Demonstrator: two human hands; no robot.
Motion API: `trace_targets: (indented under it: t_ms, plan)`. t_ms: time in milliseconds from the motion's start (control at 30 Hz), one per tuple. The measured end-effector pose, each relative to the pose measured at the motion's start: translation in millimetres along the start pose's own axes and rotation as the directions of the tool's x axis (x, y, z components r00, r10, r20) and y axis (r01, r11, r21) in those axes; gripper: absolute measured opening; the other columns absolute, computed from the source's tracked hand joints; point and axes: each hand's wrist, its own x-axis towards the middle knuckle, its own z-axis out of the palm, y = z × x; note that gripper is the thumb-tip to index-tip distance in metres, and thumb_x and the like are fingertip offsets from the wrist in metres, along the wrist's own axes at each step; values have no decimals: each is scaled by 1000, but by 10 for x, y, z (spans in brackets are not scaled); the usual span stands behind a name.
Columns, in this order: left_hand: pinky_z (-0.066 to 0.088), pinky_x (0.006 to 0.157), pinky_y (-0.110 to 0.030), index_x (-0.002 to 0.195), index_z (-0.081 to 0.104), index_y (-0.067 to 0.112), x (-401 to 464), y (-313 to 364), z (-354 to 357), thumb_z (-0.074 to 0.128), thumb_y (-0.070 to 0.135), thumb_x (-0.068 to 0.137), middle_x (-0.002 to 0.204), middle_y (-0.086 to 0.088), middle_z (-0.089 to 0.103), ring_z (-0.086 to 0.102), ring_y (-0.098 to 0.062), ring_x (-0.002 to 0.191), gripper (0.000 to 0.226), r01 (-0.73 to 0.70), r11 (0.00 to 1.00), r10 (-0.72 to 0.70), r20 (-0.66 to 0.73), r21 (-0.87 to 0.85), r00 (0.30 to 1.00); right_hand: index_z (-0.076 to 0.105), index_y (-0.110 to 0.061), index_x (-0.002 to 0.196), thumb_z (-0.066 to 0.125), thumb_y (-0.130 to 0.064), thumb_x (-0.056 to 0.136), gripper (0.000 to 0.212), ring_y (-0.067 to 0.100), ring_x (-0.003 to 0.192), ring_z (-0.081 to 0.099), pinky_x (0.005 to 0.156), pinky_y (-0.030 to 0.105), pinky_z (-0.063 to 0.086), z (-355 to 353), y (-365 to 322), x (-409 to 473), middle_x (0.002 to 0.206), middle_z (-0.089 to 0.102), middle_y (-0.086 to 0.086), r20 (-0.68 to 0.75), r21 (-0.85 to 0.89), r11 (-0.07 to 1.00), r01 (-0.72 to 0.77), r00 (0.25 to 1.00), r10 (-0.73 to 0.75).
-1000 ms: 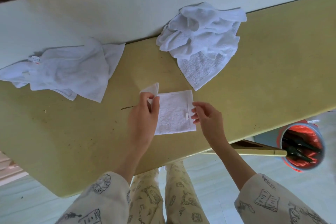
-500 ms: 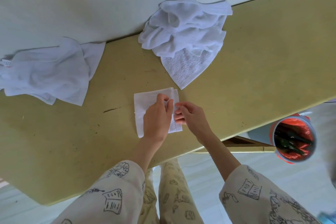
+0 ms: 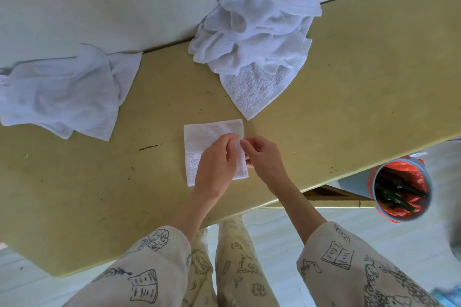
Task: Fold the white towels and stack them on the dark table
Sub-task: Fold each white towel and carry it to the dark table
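Since a second ago the folded towel has gone from an open layer with its left corner lifted to a closed rectangle: the left hand has carried that edge across to the right side, where the right hand now meets it. Both hands have their fingers curled in a pinch on the towel's right edge, thumbs and fingertips meeting at about 12 o'clock from the knuckles.

It lies flat on the yellowish table, near the front edge and roughly central. At 1 o'clock from it sits a crumpled towel heap, its lowest corner just beside the folded piece; at 9 to 10 o'clock, well apart, a looser flat towel lies against the wall.

Risks, as I judge them: letting go unevenly could let the top layer spring back or skew, spoiling the fold. Also, no dark table shows plainly here (only a dark strip at the top left corner), so the towel must be carried off, and a one-sided grip could let it fall open.

A small tag on the left towel bears reddish marks, too small to read. The sleeves show drawn books, no legible words. At 4 o'clock stands a bin with a red liner.
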Motion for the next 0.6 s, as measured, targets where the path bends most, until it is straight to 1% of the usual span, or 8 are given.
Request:
trace_targets:
  t_ms: [67, 133, 200, 267, 367, 467, 533, 600]
  plan:
    - [49, 75, -28, 115, 58, 9, -56, -114, -62, 40, 13, 97, 99, -3, 63, 59, -17, 86, 26, -104, 992, 108, -54, 73, 993, 65, -9, 100, 60, -21, 88, 18, 17, 78, 61, 84, 41, 54, 27, -15, -8, 78, 63, -4, -27, -40, 999, 10, 1000, -11]
    - [46, 65, -26, 110, 60, 8, -116, -256, -133, 37, 15, 94, 89, -3, 57, 54, -16, 77, 28, -196, 962, 219, -110, 192, 969, 63, -7, 104, 58, -17, 89, 19, 12, 72, 56, 76, 33, 51, 48, -26, -13, 74, 58, -9, -52, -79, 996, 32, 998, -36]
    - [45, 65, -24, 105, 62, 8, -179, -400, -189, 38, 14, 91, 87, -5, 56, 50, -17, 80, 29, -230, 923, 293, -173, 310, 940, 62, -7, 105, 55, -15, 90, 18, 10, 71, 52, 68, 20, 43, 62, -40, -21, 73, 55, -11, -74, -136, 989, 53, 995, -63]
    - [49, 71, -32, 105, 62, 10, -234, -519, -224, 42, 11, 90, 92, -7, 58, 47, -19, 87, 25, -235, 872, 345, -200, 430, 917, 61, -8, 106, 53, -15, 92, 17, 11, 75, 51, 68, 20, 38, 67, -46, -31, 74, 53, -13, -80, -180, 982, 59, 994, -75]
    - [43, 88, -38, 112, 57, 16, -283, -652, -229, 44, 14, 90, 113, -9, 57, 48, -26, 108, 26, -260, 790, 385, -120, 556, 915, 60, -8, 106, 51, -15, 93, 17, 12, 79, 51, 72, 22, 37, 70, -39, -22, 74, 51, -13, -83, -216, 974, 66, 993, -86]
    - [36, 102, -42, 120, 55, 17, -294, -724, -197, 41, 17, 93, 133, -10, 48, 39, -31, 129, 30, -273, 747, 358, -20, 606, 934, 58, -6, 107, 49, -13, 94, 17, 13, 80, 50, 69, 17, 33, 75, -27, -24, 79, 53, -8, -71, -244, 965, 98, 990, -118]
    - [30, 108, -43, 126, 51, 17, -291, -760, -166, 39, 17, 95, 142, -11, 41, 31, -31, 136, 34, -278, 734, 340, 18, 619, 940, 57, -5, 107, 49, -12, 94, 16, 13, 79, 49, 61, 14, 31, 78, -25, -28, 81, 53, -7, -59, -257, 960, 114, 989, -134]
    - [25, 111, -42, 131, 47, 18, -288, -782, -152, 38, 19, 95, 148, -10, 34, 25, -29, 140, 37, -280, 722, 325, 48, 632, 945, 57, -7, 106, 50, -12, 93, 15, 11, 78, 50, 59, 12, 35, 66, -31, -24, 78, 52, -10, -59, -252, 961, 115, 989, -134]
